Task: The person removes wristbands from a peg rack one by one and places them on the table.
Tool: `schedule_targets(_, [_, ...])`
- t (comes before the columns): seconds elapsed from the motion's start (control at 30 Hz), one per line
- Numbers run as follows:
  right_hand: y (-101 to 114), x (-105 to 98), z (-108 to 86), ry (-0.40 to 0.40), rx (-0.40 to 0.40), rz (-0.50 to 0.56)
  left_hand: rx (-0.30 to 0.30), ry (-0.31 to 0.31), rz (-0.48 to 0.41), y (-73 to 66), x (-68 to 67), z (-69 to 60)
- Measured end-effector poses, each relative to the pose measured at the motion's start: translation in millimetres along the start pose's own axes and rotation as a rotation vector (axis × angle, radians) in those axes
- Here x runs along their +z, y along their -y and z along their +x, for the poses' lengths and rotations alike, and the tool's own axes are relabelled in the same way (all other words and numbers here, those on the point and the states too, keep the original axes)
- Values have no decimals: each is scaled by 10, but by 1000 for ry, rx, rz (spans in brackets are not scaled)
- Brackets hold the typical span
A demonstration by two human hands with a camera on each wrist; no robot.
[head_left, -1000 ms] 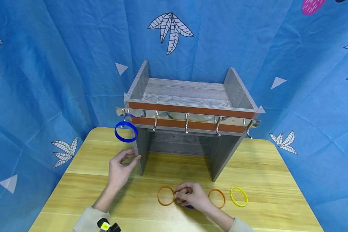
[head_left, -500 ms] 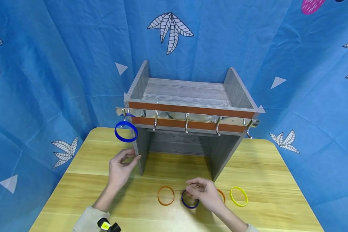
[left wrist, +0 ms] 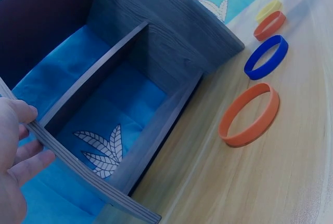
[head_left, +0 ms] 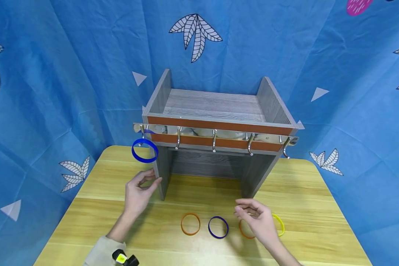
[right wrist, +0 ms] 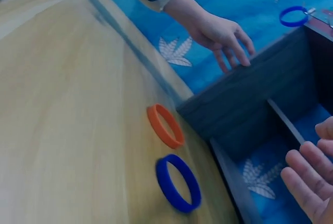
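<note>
My left hand (head_left: pixel 137 194) grips the front edge of the left side panel (left wrist: pixel 88 164) of a grey wooden shelf (head_left: pixel 214 101), thumb on one face and fingers on the other. My right hand (head_left: pixel 260 221) hovers above the table with loosely bent fingers and holds nothing. It partly covers an orange wristband (head_left: pixel 241 229) and a yellow wristband (head_left: pixel 282 224) in the head view. Left of it lie a dark blue wristband (head_left: pixel 209 227) and another orange wristband (head_left: pixel 182 226). A bright blue wristband (head_left: pixel 145 160) hangs from the leftmost hook of the shelf's metal rail (head_left: pixel 231 134).
Several more hooks along the rail, such as the middle hook (head_left: pixel 214 141), stick out toward me with nothing on them. The shelf stands on a light wooden table (head_left: pixel 306 199). A blue patterned cloth (head_left: pixel 96 55) closes off the back and both sides.
My right hand has moved right, away from the left orange wristband and past the dark blue one, which is now fully visible. The left hand stays on the panel.
</note>
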State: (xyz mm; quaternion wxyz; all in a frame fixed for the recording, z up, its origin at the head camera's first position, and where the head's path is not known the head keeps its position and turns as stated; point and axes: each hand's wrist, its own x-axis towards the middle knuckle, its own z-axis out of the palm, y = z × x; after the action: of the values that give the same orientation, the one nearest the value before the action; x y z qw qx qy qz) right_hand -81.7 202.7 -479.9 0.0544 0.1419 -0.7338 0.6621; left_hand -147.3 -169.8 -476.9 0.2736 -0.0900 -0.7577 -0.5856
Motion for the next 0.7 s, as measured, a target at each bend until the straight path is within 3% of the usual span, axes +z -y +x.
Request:
schedule_targets(0.2, [43,-177,12,-57,-172,161,1,1,-6,8,-2,-1])
schedule_targets(0.53, [214,-436,99,-213,-140,145,-6,2,-6,-4,-1,-2])
schedule_targets(0.7, [268,-535,176,-267,-184,155,-1,0,-7,-10,2,-1])
